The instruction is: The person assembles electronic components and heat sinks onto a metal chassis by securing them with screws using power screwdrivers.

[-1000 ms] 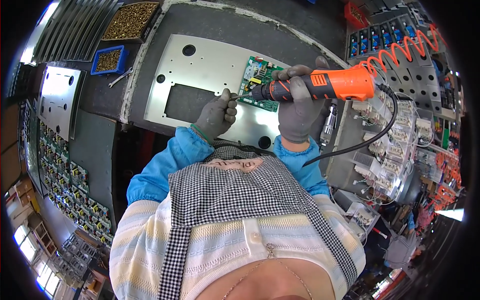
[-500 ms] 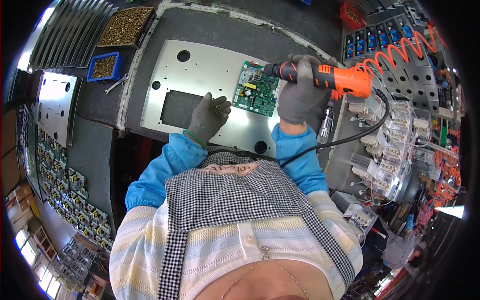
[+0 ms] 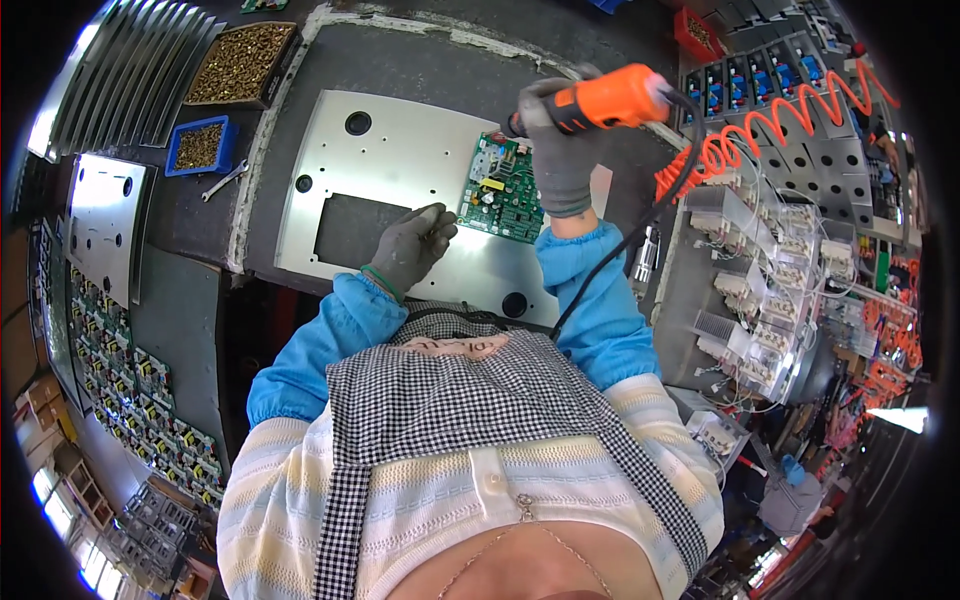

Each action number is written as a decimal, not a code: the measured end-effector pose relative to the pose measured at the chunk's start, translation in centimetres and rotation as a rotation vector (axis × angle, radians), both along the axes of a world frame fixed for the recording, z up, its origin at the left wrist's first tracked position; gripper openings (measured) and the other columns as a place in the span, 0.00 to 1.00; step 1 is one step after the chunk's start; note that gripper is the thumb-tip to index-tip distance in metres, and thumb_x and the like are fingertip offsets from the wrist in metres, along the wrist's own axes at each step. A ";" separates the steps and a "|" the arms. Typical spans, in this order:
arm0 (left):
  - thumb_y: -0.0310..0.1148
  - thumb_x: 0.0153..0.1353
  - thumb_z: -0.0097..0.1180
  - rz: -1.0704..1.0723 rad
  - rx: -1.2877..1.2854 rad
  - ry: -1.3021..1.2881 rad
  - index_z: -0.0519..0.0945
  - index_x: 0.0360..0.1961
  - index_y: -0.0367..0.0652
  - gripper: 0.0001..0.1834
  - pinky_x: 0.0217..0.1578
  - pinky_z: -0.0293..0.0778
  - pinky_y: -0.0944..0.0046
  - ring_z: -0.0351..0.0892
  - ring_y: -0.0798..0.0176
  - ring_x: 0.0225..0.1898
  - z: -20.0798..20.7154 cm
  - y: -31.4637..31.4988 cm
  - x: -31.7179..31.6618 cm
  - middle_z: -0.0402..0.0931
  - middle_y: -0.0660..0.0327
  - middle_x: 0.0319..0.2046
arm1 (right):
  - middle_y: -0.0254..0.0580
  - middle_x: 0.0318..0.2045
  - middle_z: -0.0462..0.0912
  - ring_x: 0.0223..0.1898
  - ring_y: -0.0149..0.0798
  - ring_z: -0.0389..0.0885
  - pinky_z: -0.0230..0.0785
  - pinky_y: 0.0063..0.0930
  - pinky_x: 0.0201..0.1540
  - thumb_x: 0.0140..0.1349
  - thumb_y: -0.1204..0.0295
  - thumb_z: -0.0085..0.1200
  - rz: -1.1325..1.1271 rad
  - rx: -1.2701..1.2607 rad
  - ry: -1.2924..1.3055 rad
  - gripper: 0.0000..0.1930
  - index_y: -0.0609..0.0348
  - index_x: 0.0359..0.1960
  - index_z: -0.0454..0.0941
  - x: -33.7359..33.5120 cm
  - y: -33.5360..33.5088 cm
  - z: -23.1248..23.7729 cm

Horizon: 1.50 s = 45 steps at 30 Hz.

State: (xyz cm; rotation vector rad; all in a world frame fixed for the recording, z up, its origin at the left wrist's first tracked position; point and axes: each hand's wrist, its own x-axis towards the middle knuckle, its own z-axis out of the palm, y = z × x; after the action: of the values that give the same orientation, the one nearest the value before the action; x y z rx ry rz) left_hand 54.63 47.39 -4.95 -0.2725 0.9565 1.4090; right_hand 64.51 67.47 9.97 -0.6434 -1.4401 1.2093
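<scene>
In my right hand [image 3: 560,150], an orange and black electric screwdriver [image 3: 622,97] is gripped around its body, its front end over the upper right corner of a green circuit board [image 3: 505,200]. My hand and the tool hide part of that corner, so contact with the tip cannot be seen. The board lies on a silvery metal plate [image 3: 390,150] with round holes and a rectangular cutout. Beside the board's lower left edge, my gloved left hand [image 3: 412,248] is closed with fingers curled over the plate; what they hold is hidden.
At the left stand a brown tray [image 3: 243,62] and a blue bin [image 3: 199,147] of small brass parts, a wrench [image 3: 225,181] and stacked metal plates [image 3: 110,225]. A coiled orange hose [image 3: 745,150] and white-wired assemblies [image 3: 765,290] fill the right. A silvery tool [image 3: 648,252] lies beyond my right sleeve.
My right hand has swung the screwdriver's rear end up and away, turning its body. My left fingers have curled further, covering the small brass-coloured pieces that showed earlier.
</scene>
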 end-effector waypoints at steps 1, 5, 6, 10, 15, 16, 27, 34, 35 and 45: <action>0.32 0.74 0.50 -0.030 0.025 0.027 0.73 0.61 0.34 0.18 0.41 0.79 0.69 0.81 0.63 0.44 -0.7 -0.2 -0.2 0.80 0.56 0.46 | 0.33 0.28 0.82 0.29 0.28 0.80 0.75 0.24 0.35 0.54 0.76 0.66 0.132 -0.051 -0.012 0.08 0.58 0.34 0.78 -0.3 0.0 0.3; 0.33 0.75 0.51 -0.032 0.052 0.039 0.75 0.60 0.37 0.18 0.39 0.78 0.70 0.79 0.66 0.40 -0.2 -0.1 0.1 0.79 0.60 0.43 | 0.33 0.28 0.82 0.25 0.27 0.80 0.76 0.23 0.32 0.53 0.78 0.66 0.204 -0.043 -0.086 0.13 0.60 0.39 0.77 -2.1 0.5 -0.2; 0.33 0.75 0.51 -0.029 0.055 0.041 0.75 0.60 0.37 0.18 0.39 0.78 0.70 0.79 0.66 0.40 -0.1 -0.2 0.1 0.79 0.60 0.43 | 0.33 0.27 0.82 0.24 0.27 0.79 0.74 0.23 0.29 0.53 0.77 0.66 0.139 0.021 -0.084 0.12 0.59 0.38 0.76 -2.7 0.8 -0.7; 0.34 0.75 0.51 0.028 0.103 -0.084 0.74 0.61 0.39 0.18 0.38 0.77 0.70 0.78 0.67 0.40 -0.4 -0.7 0.2 0.78 0.62 0.42 | 0.33 0.26 0.81 0.24 0.27 0.79 0.73 0.23 0.28 0.54 0.77 0.65 0.190 0.006 -0.145 0.11 0.59 0.37 0.77 -3.0 1.0 -1.2; 0.39 0.75 0.52 0.103 0.164 -0.191 0.75 0.57 0.40 0.16 0.36 0.75 0.72 0.75 0.69 0.36 0.9 -0.6 0.2 0.76 0.65 0.38 | 0.38 0.31 0.83 0.31 0.33 0.83 0.78 0.28 0.41 0.54 0.79 0.63 0.275 0.026 -0.214 0.18 0.61 0.48 0.76 -0.2 0.1 1.7; 0.42 0.75 0.51 0.082 0.202 -0.233 0.75 0.54 0.41 0.16 0.35 0.74 0.72 0.74 0.70 0.35 1.2 -0.3 0.2 0.75 0.66 0.37 | 0.38 0.32 0.83 0.31 0.33 0.83 0.79 0.31 0.40 0.54 0.80 0.63 0.245 0.023 -0.063 0.24 0.61 0.55 0.71 0.2 -1.1 3.6; 0.53 0.74 0.50 -0.134 0.176 -0.168 0.74 0.43 0.48 0.18 0.28 0.69 0.77 0.69 0.75 0.30 5.1 0.7 2.5 0.71 0.72 0.31 | 0.44 0.39 0.80 0.42 0.44 0.81 0.74 0.57 0.57 0.59 0.80 0.54 0.193 -0.135 0.313 0.36 0.52 0.70 0.58 7.3 -8.5 4.5; 0.51 0.75 0.50 -0.158 0.139 -0.089 0.72 0.41 0.47 0.18 0.27 0.68 0.77 0.68 0.75 0.28 6.0 -0.1 3.4 0.70 0.70 0.30 | 0.43 0.40 0.81 0.43 0.43 0.81 0.73 0.57 0.57 0.60 0.80 0.55 0.142 -0.166 0.405 0.34 0.53 0.69 0.60 9.0 -10.2 4.1; 0.51 0.74 0.51 -0.145 0.137 -0.080 0.74 0.42 0.46 0.17 0.26 0.68 0.77 0.68 0.75 0.28 5.9 -0.3 3.6 0.71 0.70 0.30 | 0.43 0.40 0.81 0.43 0.43 0.81 0.73 0.57 0.57 0.60 0.79 0.55 0.143 -0.171 0.396 0.33 0.53 0.69 0.60 9.1 -10.5 4.0; 0.49 0.73 0.54 -0.170 0.211 -0.017 0.76 0.42 0.45 0.17 0.25 0.68 0.77 0.68 0.75 0.27 6.1 -1.3 6.5 0.72 0.70 0.29 | 0.43 0.38 0.81 0.42 0.42 0.82 0.74 0.56 0.57 0.61 0.78 0.55 0.005 -0.182 0.461 0.31 0.57 0.67 0.60 12.7 -12.5 4.1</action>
State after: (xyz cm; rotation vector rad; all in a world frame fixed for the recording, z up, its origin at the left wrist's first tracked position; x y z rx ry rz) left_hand 61.09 46.10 1.12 -0.0443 0.7909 1.3358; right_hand 77.18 54.94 14.02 -0.4428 -0.9549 1.3956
